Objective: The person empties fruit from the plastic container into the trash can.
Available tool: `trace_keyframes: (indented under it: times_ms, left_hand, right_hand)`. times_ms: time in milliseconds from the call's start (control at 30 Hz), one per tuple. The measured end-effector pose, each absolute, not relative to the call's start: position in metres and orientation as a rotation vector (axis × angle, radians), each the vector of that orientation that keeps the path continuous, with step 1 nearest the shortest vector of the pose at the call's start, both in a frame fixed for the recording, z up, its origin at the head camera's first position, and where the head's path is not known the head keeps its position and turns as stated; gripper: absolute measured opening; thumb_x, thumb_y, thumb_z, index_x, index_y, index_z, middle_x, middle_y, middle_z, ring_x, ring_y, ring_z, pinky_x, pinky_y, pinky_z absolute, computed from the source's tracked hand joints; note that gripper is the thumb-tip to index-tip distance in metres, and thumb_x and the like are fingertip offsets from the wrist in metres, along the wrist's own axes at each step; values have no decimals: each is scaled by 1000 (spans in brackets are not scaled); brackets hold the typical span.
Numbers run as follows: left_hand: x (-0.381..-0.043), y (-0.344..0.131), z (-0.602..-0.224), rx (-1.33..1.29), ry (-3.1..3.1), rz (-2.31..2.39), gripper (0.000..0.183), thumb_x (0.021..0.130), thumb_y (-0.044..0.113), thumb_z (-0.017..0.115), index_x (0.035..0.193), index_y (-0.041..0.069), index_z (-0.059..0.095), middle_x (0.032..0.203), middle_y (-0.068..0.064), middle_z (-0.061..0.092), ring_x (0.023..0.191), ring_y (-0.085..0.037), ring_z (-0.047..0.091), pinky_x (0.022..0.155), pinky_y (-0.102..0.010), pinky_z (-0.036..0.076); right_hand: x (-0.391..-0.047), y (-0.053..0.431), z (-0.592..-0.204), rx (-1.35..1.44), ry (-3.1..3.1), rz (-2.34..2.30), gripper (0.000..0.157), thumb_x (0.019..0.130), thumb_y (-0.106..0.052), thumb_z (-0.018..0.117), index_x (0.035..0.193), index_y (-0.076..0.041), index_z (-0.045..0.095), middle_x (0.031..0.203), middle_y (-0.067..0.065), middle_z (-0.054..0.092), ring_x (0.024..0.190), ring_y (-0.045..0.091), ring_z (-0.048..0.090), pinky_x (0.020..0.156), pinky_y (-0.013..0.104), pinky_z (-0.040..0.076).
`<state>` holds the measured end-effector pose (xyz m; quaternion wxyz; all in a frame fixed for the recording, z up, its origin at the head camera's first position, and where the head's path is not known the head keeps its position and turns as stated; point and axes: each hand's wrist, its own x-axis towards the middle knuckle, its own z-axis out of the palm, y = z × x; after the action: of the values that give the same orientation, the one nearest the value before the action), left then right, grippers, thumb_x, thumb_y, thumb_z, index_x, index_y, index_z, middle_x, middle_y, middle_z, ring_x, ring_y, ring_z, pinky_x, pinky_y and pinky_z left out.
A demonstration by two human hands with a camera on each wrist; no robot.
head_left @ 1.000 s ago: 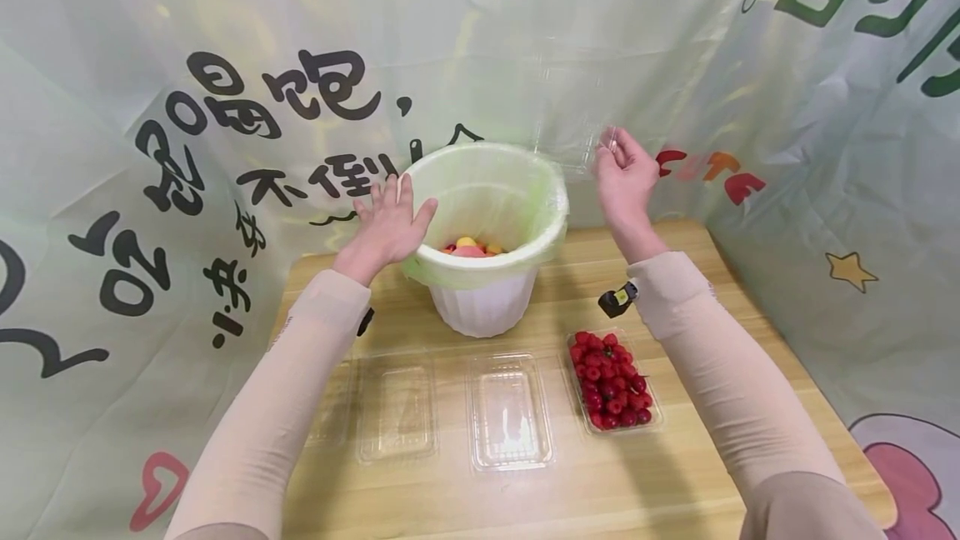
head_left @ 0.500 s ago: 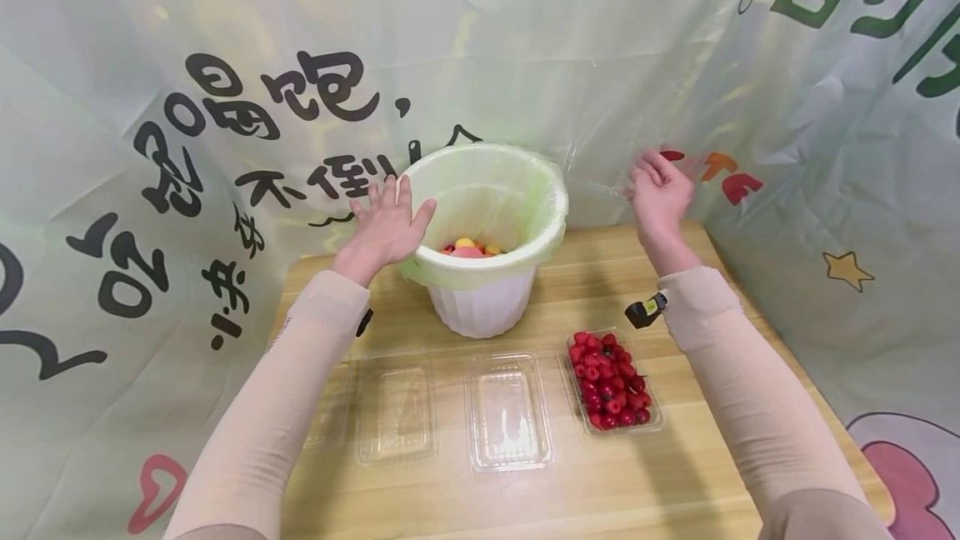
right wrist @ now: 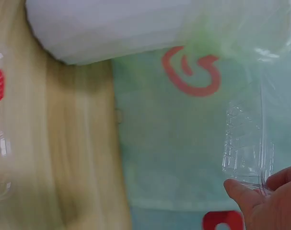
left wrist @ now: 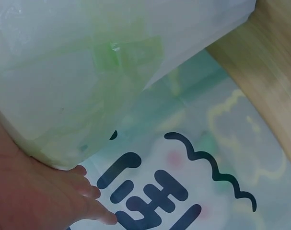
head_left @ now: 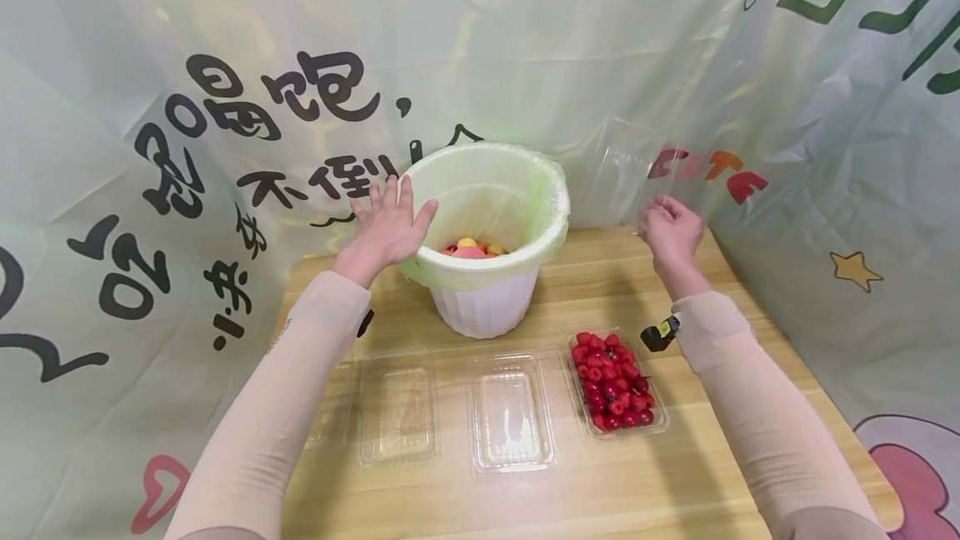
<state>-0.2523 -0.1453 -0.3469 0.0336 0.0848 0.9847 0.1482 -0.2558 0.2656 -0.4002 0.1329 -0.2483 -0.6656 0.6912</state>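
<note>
My left hand (head_left: 390, 227) rests on the left rim of a white bucket (head_left: 483, 302) lined with a thin green bag, its fingers spread and straight. Down in the bucket lie some red and yellow pieces (head_left: 468, 250) that look like fruit. To the right of the bucket, above the table, my right hand (head_left: 672, 232) pinches the edge of a clear plastic container (right wrist: 243, 139). That container looks empty and is hard to see against the curtain in the head view. In the left wrist view, the left hand (left wrist: 44, 191) lies against the bagged rim.
On the wooden table (head_left: 570, 498) stands a clear box of raspberries and dark red round berries (head_left: 611, 382). Left of it lie a clear empty container (head_left: 512, 415) and another (head_left: 397, 411), with one more partly behind my left sleeve. A printed curtain (head_left: 315, 7) encloses the back and sides.
My right hand has moved right and downward with the clear container, away from the bucket. The left hand has stayed on the rim.
</note>
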Motion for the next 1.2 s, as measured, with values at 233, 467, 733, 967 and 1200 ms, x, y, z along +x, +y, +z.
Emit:
trace_keyframes:
  times_ms: [233,467,733,967,1200]
  left_hand:
    - [-252,-145,-347,253,3023,469,88,108,66,13,169,4,-1,176,-26,-5,161,-53,-7,123,-78,-5]
    - [-253,-145,-347,257,3012,492,86,109,64,15,169,4,-2,175,-26,-6,161,-53,-8,122,-78,-9]
    - [-253,-146,-348,256,3013,500,86,109,63,16,169,4,-1,175,-26,-6,161,-53,-8,122,-78,-9]
    - [-252,-146,-347,256,3010,511,86,109,63,17,169,4,-2,175,-26,-6,160,-54,-8,122,-78,-9]
    - [-253,-146,-348,258,3015,514,85,109,62,18,169,4,-1,175,-26,-5,161,-53,-8,122,-77,-10]
  right_hand:
    - [-257,275,-435,-772,-2046,1944,45,104,-10,56,149,-5,58,154,18,57,96,4,63,79,17,61]
    - [-253,279,-464,-795,-2260,1798,52,102,-9,50,153,-2,52,153,20,57,81,5,62,71,14,59]
    - [-244,278,-484,-753,-2512,1546,53,99,-11,49,151,-2,54,149,23,60,118,28,65,69,9,45]
    - [-241,279,-499,-714,-2637,1486,56,98,-10,48,154,-2,51,150,24,59,94,17,68,65,13,45]
    - [-240,281,-510,-679,-2711,1454,55,99,-10,49,153,1,50,150,27,57,70,2,61,71,18,49]
